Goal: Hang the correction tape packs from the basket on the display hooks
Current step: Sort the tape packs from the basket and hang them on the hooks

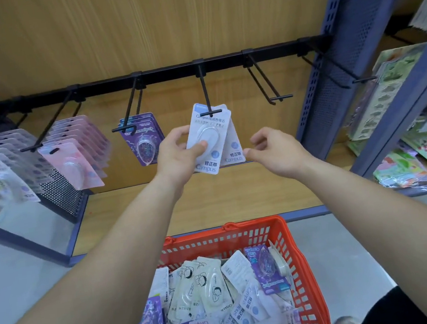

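We seat a white pack (210, 137) at the middle hook (206, 94).
Our left hand (178, 154) pinches it, thumb across its front, to steady the slot at the hook's tip; our right hand (272, 149) hovers just beside, fingers loosely curled, empty.

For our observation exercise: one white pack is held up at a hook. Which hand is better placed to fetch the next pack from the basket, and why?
Probably the right hand: it holds nothing, fingers loosely curled. The left hand grips the white pack at the hook, so it is busy.
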